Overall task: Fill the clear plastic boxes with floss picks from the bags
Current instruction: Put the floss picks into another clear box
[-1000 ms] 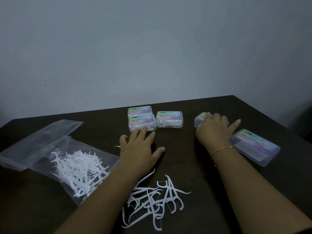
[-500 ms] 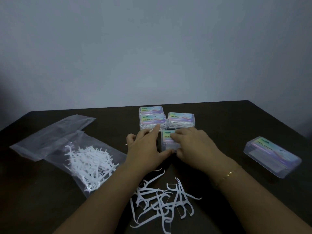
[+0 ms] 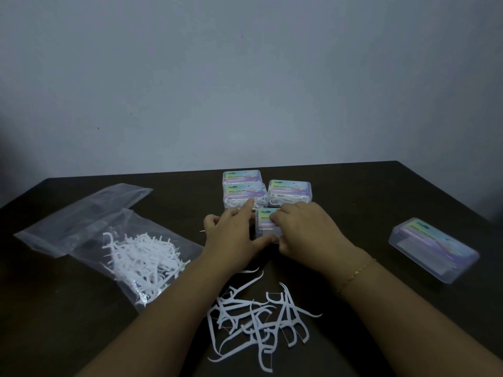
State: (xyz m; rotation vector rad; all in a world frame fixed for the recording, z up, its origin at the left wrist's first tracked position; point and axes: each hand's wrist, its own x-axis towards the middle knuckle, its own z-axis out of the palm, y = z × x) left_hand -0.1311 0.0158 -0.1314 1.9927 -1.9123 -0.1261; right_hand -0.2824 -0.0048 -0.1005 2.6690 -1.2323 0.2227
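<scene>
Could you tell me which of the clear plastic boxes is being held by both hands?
The small box between the left hand and right hand, just nearer than the three filled boxes; the box far right lies untouched.

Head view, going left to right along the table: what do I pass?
Empty clear bag → bag of floss picks → left hand → small box held between the hands → right hand → lone clear box far right.
</scene>
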